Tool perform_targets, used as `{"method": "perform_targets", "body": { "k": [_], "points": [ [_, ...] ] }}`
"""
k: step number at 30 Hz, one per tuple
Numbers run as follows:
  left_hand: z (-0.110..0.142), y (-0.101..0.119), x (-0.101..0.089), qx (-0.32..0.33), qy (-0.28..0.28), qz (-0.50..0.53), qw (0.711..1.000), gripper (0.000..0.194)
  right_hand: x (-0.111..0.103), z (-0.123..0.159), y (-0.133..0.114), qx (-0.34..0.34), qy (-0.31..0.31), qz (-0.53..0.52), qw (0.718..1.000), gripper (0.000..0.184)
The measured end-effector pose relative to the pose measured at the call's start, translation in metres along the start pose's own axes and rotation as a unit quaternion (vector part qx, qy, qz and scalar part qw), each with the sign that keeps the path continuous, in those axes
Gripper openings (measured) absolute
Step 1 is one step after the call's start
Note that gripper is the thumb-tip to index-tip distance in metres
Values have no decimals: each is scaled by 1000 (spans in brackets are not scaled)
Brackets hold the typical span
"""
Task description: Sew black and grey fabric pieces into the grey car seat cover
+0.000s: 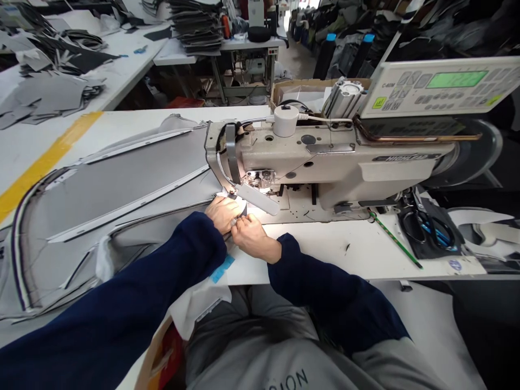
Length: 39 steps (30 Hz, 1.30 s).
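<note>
A large grey fabric cover with white and dark edging strips lies spread to the left of the sewing machine, one end reaching under its lit needle area. My left hand is closed on the edge of this fabric just in front of the needle. Right beside it, my right hand pinches the same edge, knuckles up. The fingertips of both hands are close together and partly hidden. A small dark piece of material shows between the hands and the machine's flat grey guard.
On the table's right lie a green pencil, black-handled scissors and pale scraps. A control panel stands above the machine, with a cardboard box behind. Another table at the back left holds cut pieces.
</note>
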<state>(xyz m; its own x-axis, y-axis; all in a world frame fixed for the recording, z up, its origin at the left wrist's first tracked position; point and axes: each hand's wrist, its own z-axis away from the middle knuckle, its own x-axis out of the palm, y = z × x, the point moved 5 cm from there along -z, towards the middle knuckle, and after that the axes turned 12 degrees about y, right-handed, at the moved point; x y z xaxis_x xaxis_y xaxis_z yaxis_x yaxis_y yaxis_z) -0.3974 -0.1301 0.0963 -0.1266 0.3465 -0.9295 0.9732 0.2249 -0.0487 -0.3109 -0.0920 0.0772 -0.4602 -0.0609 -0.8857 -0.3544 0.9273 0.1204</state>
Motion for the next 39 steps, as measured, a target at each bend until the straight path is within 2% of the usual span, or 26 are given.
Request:
{"method": "perform_targets", "body": {
  "k": [6,12,18,23,31,35,39],
  "points": [
    [-1,-8,13,-51,1,17,999,24,13,3,7,0,8,5,1000,29],
    [-4,-10,10,-78,23,25,996,26,5,4,16,57,28,-5,998,30],
    [-6,-9,8,-93,-17,37,995,21,16,3,1,29,-70,-27,997,27],
    [-10,-9,12,-118,-40,44,991,19,16,3,8,42,-93,-35,994,25],
    [-20,-11,13,-91,-16,34,995,21,21,-3,23,72,-71,-16,995,26],
    [-17,-13,5,-61,-4,25,998,24,16,-1,20,59,-46,18,997,29],
    [-15,-15,3,-46,16,8,999,26,13,-1,15,56,-57,11,997,26]
  ]
}}
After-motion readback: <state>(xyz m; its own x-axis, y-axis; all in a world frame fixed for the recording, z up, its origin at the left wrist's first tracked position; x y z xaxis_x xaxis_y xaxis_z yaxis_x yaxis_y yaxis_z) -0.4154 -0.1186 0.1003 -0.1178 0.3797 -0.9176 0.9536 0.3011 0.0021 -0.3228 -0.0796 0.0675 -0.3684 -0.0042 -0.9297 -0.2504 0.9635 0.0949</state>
